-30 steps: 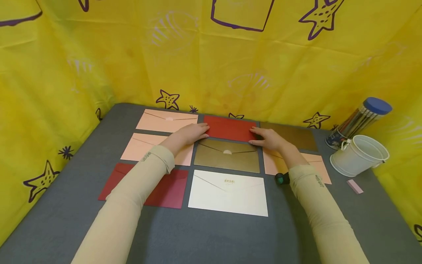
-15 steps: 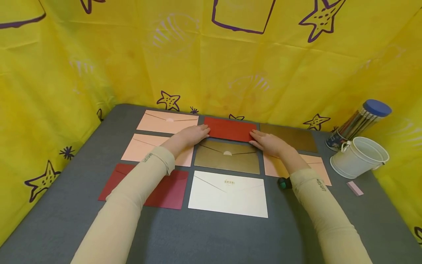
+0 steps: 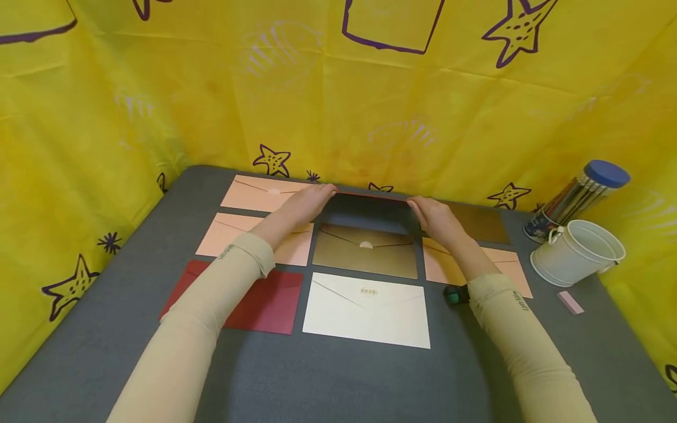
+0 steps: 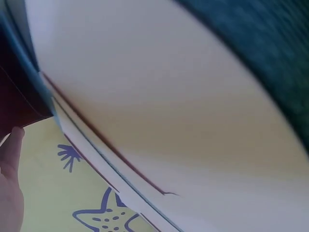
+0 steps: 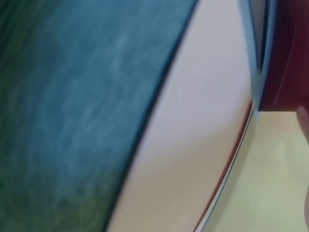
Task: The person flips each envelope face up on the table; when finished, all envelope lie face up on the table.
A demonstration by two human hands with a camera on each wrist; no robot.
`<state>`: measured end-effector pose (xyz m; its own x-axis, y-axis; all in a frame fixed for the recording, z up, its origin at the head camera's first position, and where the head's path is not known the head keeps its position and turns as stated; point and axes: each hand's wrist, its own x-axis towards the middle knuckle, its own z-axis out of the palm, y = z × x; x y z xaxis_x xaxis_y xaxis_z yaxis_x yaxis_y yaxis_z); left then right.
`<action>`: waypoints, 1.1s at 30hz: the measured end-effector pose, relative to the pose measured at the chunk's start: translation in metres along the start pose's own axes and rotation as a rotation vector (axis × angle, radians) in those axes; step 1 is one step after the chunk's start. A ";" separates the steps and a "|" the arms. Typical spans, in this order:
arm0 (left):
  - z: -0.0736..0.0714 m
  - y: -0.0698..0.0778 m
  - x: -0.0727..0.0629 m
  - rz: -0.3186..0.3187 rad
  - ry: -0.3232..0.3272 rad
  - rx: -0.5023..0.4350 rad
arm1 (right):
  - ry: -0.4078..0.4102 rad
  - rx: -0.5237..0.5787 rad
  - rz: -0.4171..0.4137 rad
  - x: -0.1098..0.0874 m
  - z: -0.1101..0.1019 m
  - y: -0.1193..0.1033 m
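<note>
At the back of the grey table a red envelope (image 3: 372, 197) is raised off the surface, seen almost edge-on as a thin red line. My left hand (image 3: 309, 204) pinches its left end and my right hand (image 3: 436, 222) its right end. Its dark red underside (image 4: 17, 94) shows in the left wrist view beside my fingers, and part of it (image 5: 282, 63) shows in the right wrist view. Directly in front lies a gold-brown envelope (image 3: 365, 258), flap side up. Pink envelopes (image 3: 248, 200) lie under my left forearm; another pink envelope (image 3: 508, 267) lies beneath my right wrist.
Nearer me lie a white envelope (image 3: 365, 320) and a crimson envelope (image 3: 270, 305). A brown envelope (image 3: 481, 223) is at the back right. On the right stand a white pail (image 3: 563, 258) and a pencil tub with a blue lid (image 3: 608, 173), near a pink eraser (image 3: 570, 302). Yellow cloth (image 3: 211, 88) hangs behind.
The red envelope lay flat between my hands; both hands have gripped its ends and lifted it, tilting it until only its edge faces the head camera. The other envelopes have not moved.
</note>
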<state>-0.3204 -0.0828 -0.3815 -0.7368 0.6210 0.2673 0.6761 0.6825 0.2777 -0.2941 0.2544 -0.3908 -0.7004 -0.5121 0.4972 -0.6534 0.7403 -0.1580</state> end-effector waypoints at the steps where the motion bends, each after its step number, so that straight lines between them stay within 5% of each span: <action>1: -0.002 0.001 0.000 -0.003 0.040 -0.017 | 0.034 0.007 0.012 0.001 -0.001 -0.002; 10: -0.016 0.008 0.000 -0.114 0.235 -0.056 | 0.309 0.199 0.237 0.012 -0.010 -0.020; 17: -0.016 0.015 -0.009 -0.219 0.213 -0.489 | 0.374 0.855 0.753 0.020 -0.018 -0.033; 22: -0.012 0.026 -0.017 -0.346 0.222 -0.659 | 0.342 1.265 1.072 0.019 -0.025 -0.038; 28: -0.008 0.036 -0.024 -0.576 0.294 -0.866 | 0.461 1.690 1.056 0.014 -0.028 -0.043; 33: -0.002 0.049 -0.028 -0.718 0.412 -1.113 | 0.355 1.734 0.973 0.011 -0.021 -0.058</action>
<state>-0.2666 -0.0678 -0.3733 -0.9985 -0.0219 -0.0500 -0.0504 0.0171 0.9986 -0.2577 0.2146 -0.3580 -0.9861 -0.0271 -0.1640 0.1503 -0.5670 -0.8099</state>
